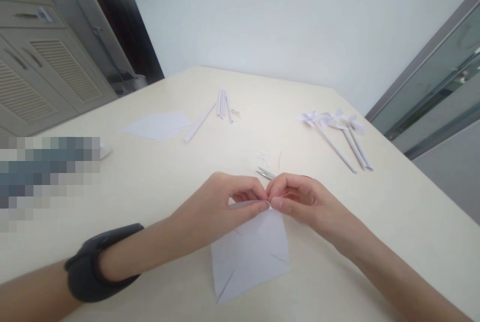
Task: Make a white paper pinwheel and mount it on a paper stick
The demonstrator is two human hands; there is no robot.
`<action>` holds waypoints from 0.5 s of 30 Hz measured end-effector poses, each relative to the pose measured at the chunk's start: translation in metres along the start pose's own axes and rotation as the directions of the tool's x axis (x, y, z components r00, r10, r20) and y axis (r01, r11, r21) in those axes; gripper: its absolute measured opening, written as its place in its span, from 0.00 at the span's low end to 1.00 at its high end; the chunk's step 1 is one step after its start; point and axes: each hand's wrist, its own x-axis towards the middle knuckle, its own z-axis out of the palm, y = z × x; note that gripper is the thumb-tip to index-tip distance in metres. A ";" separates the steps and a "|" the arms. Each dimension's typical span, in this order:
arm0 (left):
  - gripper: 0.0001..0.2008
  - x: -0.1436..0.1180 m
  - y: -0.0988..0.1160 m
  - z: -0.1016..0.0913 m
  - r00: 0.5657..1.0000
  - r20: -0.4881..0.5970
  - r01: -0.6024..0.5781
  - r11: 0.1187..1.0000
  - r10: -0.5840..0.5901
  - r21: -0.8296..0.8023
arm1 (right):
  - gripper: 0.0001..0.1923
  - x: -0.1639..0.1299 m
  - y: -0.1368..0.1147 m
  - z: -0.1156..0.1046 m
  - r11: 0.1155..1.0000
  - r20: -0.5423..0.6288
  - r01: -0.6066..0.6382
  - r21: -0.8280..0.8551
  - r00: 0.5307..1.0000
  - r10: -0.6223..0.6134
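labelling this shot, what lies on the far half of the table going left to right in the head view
flat paper sheets → lone paper stick → bundle of paper sticks → finished paper pinwheels

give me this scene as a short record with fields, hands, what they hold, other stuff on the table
left hand: pinches top corner of paper square
right hand: pinches the same corner
paper: white, cut slits, lies on table
scissors: just beyond the hands
pinwheels: finished, far right
sticks: far centre
sheets: far left
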 end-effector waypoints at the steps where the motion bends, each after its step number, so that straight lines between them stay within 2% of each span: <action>1: 0.07 0.000 -0.002 0.001 1.000 -0.003 -0.008 1.000 0.008 0.001 | 0.10 0.000 0.000 0.000 1.000 0.003 -0.002 0.001 1.000 0.002; 6: 0.08 -0.003 -0.009 0.003 0.998 -0.041 -0.053 0.998 0.054 0.026 | 0.09 -0.001 -0.002 -0.002 1.000 0.009 -0.026 -0.016 1.000 0.026; 11: 0.08 -0.002 -0.007 0.004 0.997 -0.030 -0.071 0.997 0.071 0.013 | 0.11 -0.001 -0.008 -0.002 0.997 0.002 -0.079 -0.007 0.997 0.079; 15: 0.07 -0.001 -0.008 0.003 0.998 -0.015 -0.063 0.997 0.063 0.035 | 0.10 0.000 -0.006 -0.002 0.998 -0.032 -0.065 -0.011 0.997 0.064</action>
